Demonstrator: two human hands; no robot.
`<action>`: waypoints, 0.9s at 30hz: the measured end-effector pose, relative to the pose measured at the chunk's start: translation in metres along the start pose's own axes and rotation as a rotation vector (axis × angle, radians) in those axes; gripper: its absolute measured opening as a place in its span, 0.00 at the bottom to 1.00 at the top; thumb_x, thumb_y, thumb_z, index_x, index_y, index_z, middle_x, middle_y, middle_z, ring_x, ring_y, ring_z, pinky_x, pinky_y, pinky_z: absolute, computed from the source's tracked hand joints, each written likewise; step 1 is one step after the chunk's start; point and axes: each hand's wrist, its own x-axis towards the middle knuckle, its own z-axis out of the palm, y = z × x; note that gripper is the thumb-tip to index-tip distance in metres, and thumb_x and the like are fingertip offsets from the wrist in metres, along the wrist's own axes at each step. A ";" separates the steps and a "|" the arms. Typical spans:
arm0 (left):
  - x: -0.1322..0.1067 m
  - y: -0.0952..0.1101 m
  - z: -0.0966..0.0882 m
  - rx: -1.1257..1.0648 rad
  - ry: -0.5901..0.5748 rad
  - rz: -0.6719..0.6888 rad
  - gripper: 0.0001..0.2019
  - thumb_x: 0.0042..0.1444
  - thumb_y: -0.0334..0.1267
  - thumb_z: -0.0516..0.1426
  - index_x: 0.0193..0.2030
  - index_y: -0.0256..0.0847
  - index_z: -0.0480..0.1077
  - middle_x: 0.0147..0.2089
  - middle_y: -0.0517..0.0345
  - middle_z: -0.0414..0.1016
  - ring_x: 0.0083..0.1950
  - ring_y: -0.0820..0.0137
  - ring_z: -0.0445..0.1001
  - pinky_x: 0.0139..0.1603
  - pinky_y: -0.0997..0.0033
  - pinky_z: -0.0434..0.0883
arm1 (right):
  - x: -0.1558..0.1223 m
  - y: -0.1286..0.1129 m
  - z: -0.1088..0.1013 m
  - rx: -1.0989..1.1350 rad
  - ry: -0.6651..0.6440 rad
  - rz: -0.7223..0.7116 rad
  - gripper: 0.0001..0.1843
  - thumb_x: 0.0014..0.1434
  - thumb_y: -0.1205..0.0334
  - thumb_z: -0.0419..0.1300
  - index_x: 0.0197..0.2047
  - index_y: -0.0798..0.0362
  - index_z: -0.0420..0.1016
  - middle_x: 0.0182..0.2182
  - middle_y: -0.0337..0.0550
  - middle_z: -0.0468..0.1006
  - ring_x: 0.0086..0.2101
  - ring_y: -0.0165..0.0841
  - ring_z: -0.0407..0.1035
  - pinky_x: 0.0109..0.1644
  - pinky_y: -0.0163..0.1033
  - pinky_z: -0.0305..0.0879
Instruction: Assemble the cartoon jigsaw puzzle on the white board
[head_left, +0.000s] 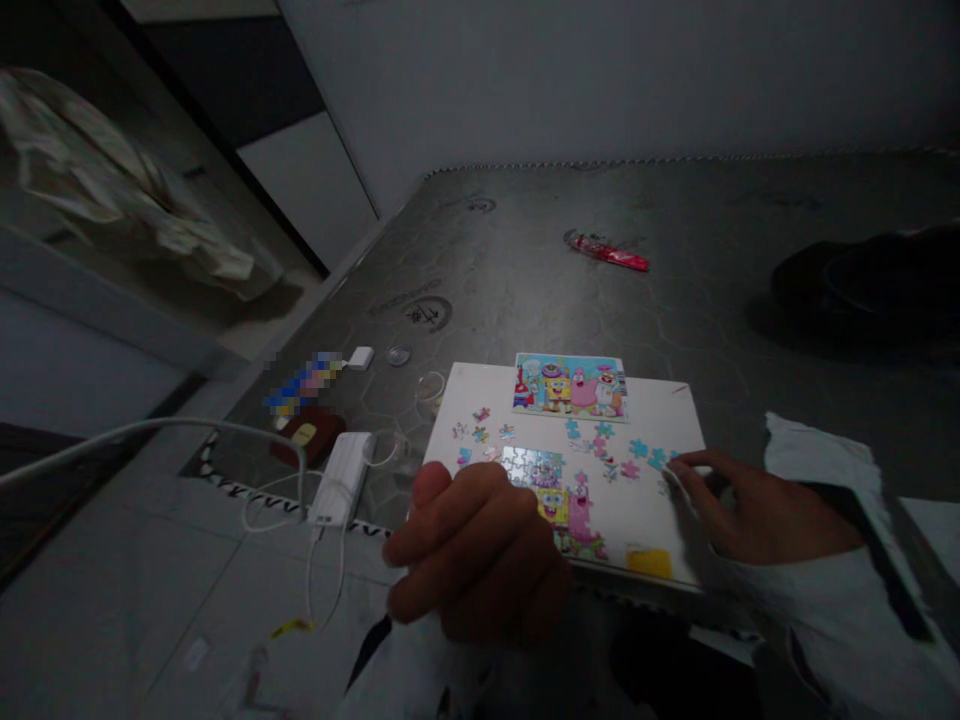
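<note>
A white board point(652, 405) lies on the grey surface and carries a partly assembled cartoon jigsaw puzzle point(559, 505). A picture card point(570, 387) of the same cartoon characters rests at the board's far edge. Loose blue, pink and pale puzzle pieces point(611, 450) are scattered across the board. My right hand point(750, 505) reaches in from the right, its fingertips at the loose pieces near the board's right edge; any grip is hard to make out. My left hand point(472, 550) is curled closed over the board's near edge, hiding part of the puzzle.
The dark hex-patterned surface point(510, 300) holds a red packet point(607, 252) and a dark cloth heap point(862, 280). Left of the board are a white power bank point(341, 478) with white cables and a dark red case point(307, 435). Torn white paper point(817, 450) lies right.
</note>
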 end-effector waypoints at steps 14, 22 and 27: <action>0.005 0.091 0.010 -0.572 -0.175 -0.159 0.10 0.63 0.34 0.55 0.41 0.40 0.78 0.38 0.66 0.83 0.13 0.89 0.44 0.17 0.87 0.59 | 0.000 -0.006 -0.007 -0.002 -0.043 0.024 0.20 0.65 0.44 0.49 0.45 0.45 0.77 0.32 0.38 0.80 0.28 0.37 0.73 0.31 0.40 0.58; 0.012 0.089 0.000 -0.003 0.220 0.070 0.16 0.60 0.52 0.62 0.45 0.42 0.80 0.36 0.58 0.83 0.13 0.91 0.52 0.13 0.88 0.50 | -0.003 -0.015 -0.011 -0.005 -0.004 0.002 0.17 0.66 0.49 0.52 0.44 0.47 0.78 0.28 0.41 0.80 0.27 0.37 0.72 0.31 0.39 0.55; 0.015 0.090 -0.021 0.094 0.395 0.278 0.23 0.38 0.58 0.71 0.27 0.40 0.75 0.21 0.67 0.74 0.12 0.87 0.52 0.12 0.83 0.48 | -0.002 -0.018 -0.006 -0.010 0.009 -0.017 0.16 0.65 0.48 0.52 0.44 0.45 0.79 0.30 0.38 0.81 0.28 0.36 0.71 0.30 0.37 0.52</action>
